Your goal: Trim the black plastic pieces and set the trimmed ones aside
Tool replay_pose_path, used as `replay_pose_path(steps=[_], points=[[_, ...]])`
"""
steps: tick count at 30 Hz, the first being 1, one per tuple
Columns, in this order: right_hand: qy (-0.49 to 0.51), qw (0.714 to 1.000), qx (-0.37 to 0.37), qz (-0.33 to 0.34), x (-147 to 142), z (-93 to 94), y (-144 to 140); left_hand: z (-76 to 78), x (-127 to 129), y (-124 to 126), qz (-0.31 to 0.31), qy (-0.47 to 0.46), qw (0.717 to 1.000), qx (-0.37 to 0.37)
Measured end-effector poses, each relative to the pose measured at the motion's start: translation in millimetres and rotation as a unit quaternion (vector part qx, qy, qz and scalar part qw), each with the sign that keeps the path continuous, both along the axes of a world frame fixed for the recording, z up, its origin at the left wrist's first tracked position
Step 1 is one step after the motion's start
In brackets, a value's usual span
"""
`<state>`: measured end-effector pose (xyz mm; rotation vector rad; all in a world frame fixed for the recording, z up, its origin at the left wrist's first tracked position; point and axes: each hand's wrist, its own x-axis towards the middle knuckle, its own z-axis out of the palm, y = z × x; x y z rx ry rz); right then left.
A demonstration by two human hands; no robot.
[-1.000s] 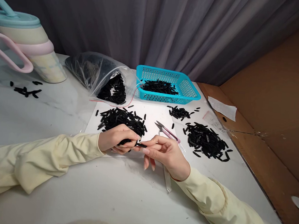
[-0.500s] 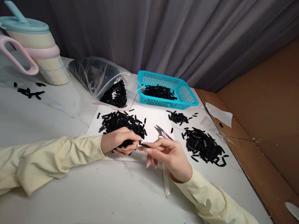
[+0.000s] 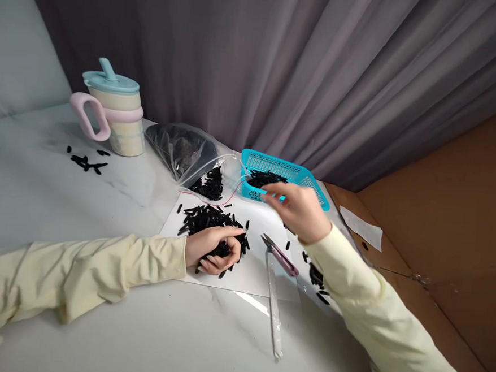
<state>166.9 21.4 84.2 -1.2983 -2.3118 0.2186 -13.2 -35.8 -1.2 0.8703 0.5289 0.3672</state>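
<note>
My left hand (image 3: 215, 248) rests on the white paper (image 3: 253, 277), its fingers curled round some small black elongated pieces (image 3: 223, 251). Just behind it a larger pile of the same pieces (image 3: 205, 217) lies on the paper. My right hand (image 3: 299, 209) is over the near side of the blue basket (image 3: 313, 192), thumb and fingertips drawn together. Whether a piece is between those fingertips I cannot make out. Inside the basket is a heap of black pieces (image 3: 269, 179). Thread snips (image 3: 280, 256) with pink handles lie between my hands.
A clear zip bag (image 3: 183, 147) of black pieces stands left of the basket. Farther left are a tumbler (image 3: 125, 126) and a few loose pieces (image 3: 86, 163). My right sleeve partly covers another pile (image 3: 316, 276). A narrow plastic-wrapped strip (image 3: 273, 312) lies in front.
My right hand has moved from beside my left hand, where it pinched a black piece, up and away to the basket. My left hand stays curled; the view has shifted.
</note>
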Motion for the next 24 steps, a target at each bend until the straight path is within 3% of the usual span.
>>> replay_pose_path(steps=[2, 3, 5, 12, 16, 20, 24], points=[[0.001, 0.982, -0.044, 0.183, -13, -2.9, -35, -0.3, 0, 1, -0.013, -0.003, 1.0, -0.016], [0.007, 0.97, -0.052, 0.237, -18, -6.0, -49, -0.5, 0, 1, -0.014, -0.005, 1.0, -0.024], [0.02, 0.963, -0.04, 0.264, -25, -15.0, -68, -0.9, 1, 1, -0.004, -0.004, 0.999, -0.035], [0.102, 0.967, -0.029, 0.232, -36, -42.1, -66, -1.8, 3, 1, 0.008, 0.018, 0.999, -0.049], [0.192, 0.955, -0.146, 0.175, -34, -37.6, -67, -2.3, 3, 3, -0.012, 0.017, 0.999, -0.035], [0.338, 0.885, -0.307, 0.086, -20, -37.8, -73, -1.0, 3, 3, -0.021, 0.017, 0.999, -0.021], [0.437, 0.812, -0.387, 0.007, -4, -50.9, -85, 2.1, 1, -1, -0.008, 0.027, 0.999, 0.024]])
